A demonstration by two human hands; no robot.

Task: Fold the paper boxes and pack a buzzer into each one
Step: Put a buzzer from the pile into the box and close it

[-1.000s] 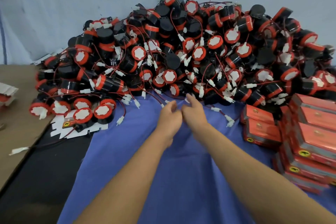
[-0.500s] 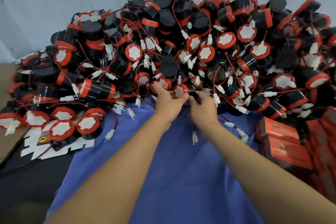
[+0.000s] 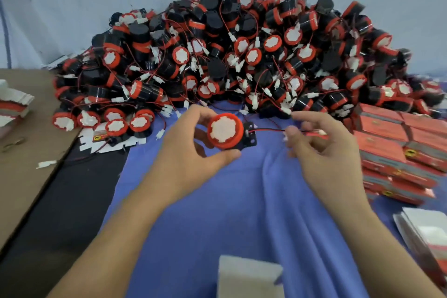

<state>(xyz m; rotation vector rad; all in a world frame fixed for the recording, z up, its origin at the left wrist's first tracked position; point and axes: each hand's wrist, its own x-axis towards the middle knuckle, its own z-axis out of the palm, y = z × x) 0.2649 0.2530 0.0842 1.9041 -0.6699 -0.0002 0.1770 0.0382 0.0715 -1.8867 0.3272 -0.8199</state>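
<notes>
Buzzer [image 3: 225, 131] now pulled from the pile [image 3: 242, 55]: left hand [image 3: 191, 159] grips it, right hand [image 3: 324, 150] pinches its wire [image 3: 268, 130], ready for boxing.

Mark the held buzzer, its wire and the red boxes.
held buzzer [image 3: 225, 131], head view, white centre of its face.
wire [image 3: 268, 129], head view, taut stretch beside the buzzer.
red boxes [image 3: 379, 135], head view, top of one box.
</notes>
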